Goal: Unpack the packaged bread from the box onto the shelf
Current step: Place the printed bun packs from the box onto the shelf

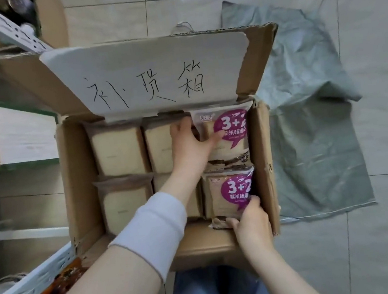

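Six clear-wrapped bread packs (117, 152) are still filling the brown cardboard box (79, 181), the left hand (187, 142) spreading onto the far purple-labelled pack (230, 129), the right hand (250, 223) pinching the near one (228, 194).

I've got a brown box (79, 186), its white flap (149, 76) marked with black handwritten characters. Two bread packs (225, 128) show magenta speech-bubble labels with white "3+2" print; the other packs (117, 154) are plain, pale cream with brown edges. White sleeve (154, 231) on the left arm, blue jeans (207, 293) below. A grey-green sack (309, 131) lies over pale grey tiles (375, 73).
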Demonstrator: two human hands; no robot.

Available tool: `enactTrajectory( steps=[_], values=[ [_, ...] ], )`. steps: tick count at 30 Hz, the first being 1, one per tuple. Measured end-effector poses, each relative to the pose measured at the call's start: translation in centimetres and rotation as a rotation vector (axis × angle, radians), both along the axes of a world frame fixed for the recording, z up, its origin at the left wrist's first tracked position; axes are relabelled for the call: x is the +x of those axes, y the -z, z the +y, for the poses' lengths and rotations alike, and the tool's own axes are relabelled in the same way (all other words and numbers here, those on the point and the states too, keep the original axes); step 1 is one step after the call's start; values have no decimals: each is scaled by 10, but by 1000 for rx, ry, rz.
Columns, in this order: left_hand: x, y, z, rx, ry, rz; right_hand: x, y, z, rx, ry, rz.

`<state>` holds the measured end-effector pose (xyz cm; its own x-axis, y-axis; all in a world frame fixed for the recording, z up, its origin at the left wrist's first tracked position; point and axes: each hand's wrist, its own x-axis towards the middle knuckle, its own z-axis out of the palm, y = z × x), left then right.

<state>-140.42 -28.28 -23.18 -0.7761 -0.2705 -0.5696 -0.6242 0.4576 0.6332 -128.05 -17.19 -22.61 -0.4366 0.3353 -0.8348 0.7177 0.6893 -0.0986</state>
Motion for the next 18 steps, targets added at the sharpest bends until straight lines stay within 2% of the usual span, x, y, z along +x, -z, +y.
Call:
enactTrajectory(
  steps=[5,13,18],
  values=[
    [18,-39,-2,227,-89,32,-3,-25,1,-52,35,86],
    [91,-173,-50,170,-493,251,8,-117,24,-290,199,202],
    [194,-286,-90,72,-735,482,35,-208,33,-513,82,292]
  ],
)
